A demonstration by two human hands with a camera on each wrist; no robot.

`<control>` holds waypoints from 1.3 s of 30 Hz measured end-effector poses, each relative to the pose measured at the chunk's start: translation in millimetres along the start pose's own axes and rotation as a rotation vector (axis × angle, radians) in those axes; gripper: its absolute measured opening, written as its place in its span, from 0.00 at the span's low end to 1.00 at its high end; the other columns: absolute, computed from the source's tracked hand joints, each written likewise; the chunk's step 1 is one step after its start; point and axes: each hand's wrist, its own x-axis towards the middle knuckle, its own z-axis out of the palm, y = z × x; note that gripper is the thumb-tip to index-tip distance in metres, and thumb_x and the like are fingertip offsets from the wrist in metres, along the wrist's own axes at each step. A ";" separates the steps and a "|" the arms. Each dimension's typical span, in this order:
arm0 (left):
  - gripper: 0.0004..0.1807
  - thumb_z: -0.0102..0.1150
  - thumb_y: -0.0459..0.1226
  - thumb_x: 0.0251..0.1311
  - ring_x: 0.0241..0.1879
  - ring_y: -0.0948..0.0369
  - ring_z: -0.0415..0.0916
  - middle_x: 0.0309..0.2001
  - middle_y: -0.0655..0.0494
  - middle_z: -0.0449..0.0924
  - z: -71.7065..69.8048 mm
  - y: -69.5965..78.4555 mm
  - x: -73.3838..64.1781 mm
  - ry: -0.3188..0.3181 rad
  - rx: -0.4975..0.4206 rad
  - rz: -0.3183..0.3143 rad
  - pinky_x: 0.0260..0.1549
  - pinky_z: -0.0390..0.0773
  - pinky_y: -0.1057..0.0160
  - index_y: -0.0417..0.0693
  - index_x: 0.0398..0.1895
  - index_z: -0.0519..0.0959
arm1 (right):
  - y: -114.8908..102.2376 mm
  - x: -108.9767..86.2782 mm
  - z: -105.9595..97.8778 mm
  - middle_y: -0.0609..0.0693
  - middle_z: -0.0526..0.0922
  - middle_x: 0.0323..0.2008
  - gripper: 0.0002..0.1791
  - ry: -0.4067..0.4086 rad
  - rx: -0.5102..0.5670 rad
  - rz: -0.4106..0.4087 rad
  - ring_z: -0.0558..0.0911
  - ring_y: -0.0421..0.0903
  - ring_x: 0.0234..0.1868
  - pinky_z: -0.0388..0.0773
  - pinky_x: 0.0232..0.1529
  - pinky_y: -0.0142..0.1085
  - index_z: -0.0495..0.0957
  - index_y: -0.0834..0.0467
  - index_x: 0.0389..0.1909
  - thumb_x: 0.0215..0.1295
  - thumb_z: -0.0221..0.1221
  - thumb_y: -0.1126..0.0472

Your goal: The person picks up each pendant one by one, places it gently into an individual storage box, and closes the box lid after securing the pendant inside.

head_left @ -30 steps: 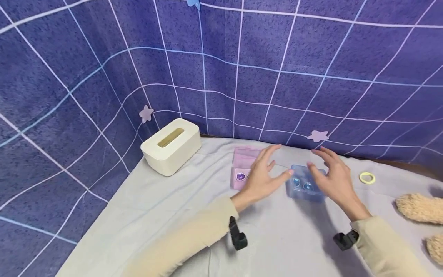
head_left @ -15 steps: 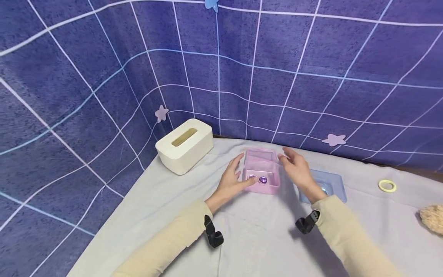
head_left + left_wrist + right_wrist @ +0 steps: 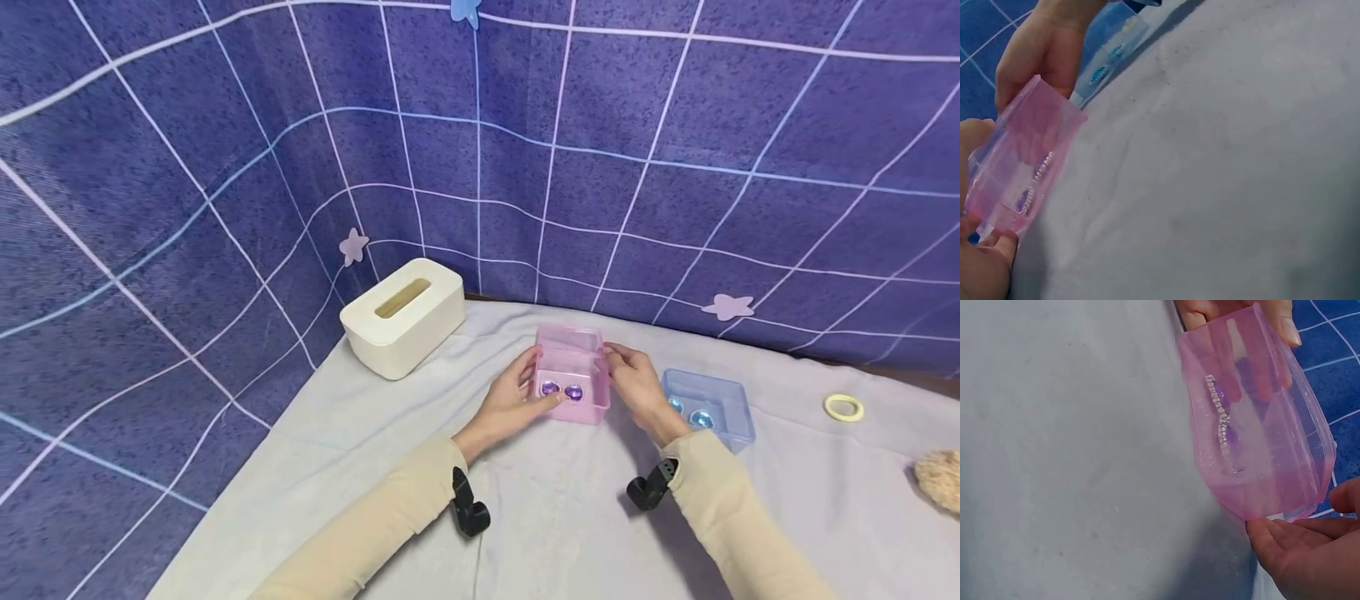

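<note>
In the head view, a translucent pink plastic box [image 3: 592, 410] stands on the cloth with its hinged lid [image 3: 570, 337] raised at the back. Inside it lies a piece with purple gems [image 3: 573, 392] and a sparkling beaded edge. My left hand [image 3: 504, 406] grips the box's left side, thumb along the front and fingertips by the hinge. On the right side, my right hand [image 3: 636, 390] holds it near the lid, its fingers partly hidden. Both wrist views show the pink box [image 3: 1060, 112] between the two hands, the right hand [image 3: 1310, 550] at its lower corner.
Just right of the right hand sits a translucent blue box [image 3: 723, 400] with blue gems [image 3: 701, 418]. Farther right are a yellow ring [image 3: 843, 407] and a fluffy beige thing [image 3: 941, 479]. A cream tissue box [image 3: 405, 321] stands back left, before a purple grid curtain [image 3: 420, 167].
Both hands have left the area around the blue box and come left to the pink one. Over the last half second their fingers have closed in on its sides, and the lid looks more upright.
</note>
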 end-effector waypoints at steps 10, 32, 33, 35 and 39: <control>0.46 0.68 0.33 0.54 0.72 0.46 0.57 0.73 0.41 0.57 4.4 11.4 -2.1 -0.024 -0.035 0.009 0.72 0.60 0.53 0.40 0.74 0.53 | -11.4 -3.7 -10.5 0.67 0.69 0.65 0.28 0.021 0.057 0.010 0.80 0.47 0.52 0.83 0.52 0.35 0.57 0.69 0.70 0.76 0.41 0.58; 0.47 0.69 0.31 0.53 0.70 0.44 0.59 0.72 0.39 0.58 1.3 3.1 4.6 -0.001 -0.051 0.012 0.71 0.61 0.49 0.41 0.74 0.53 | -44.1 -1.2 -18.0 0.72 0.74 0.58 0.41 -0.054 -0.036 -0.085 0.85 0.51 0.48 0.85 0.48 0.40 0.69 0.72 0.59 0.73 0.36 0.36; 0.47 0.69 0.31 0.53 0.70 0.44 0.59 0.72 0.40 0.58 1.2 3.0 4.5 0.001 -0.044 0.011 0.71 0.61 0.49 0.41 0.74 0.53 | -43.0 -1.5 -18.5 0.72 0.74 0.58 0.41 -0.066 -0.040 -0.090 0.84 0.52 0.49 0.84 0.49 0.41 0.69 0.72 0.58 0.74 0.36 0.36; 0.47 0.69 0.32 0.53 0.70 0.46 0.60 0.72 0.42 0.59 1.0 2.5 3.2 0.009 -0.019 0.000 0.71 0.62 0.51 0.42 0.74 0.53 | -40.4 -3.2 -19.8 0.73 0.73 0.58 0.39 -0.105 -0.027 -0.097 0.83 0.50 0.51 0.83 0.53 0.41 0.69 0.73 0.59 0.75 0.37 0.38; 0.48 0.70 0.33 0.52 0.69 0.48 0.62 0.71 0.44 0.61 1.3 2.9 -0.1 0.018 0.012 -0.023 0.70 0.64 0.54 0.44 0.74 0.54 | -34.8 -9.5 -24.9 0.75 0.69 0.61 0.33 -0.201 0.026 -0.085 0.81 0.43 0.53 0.78 0.60 0.37 0.63 0.76 0.63 0.77 0.37 0.48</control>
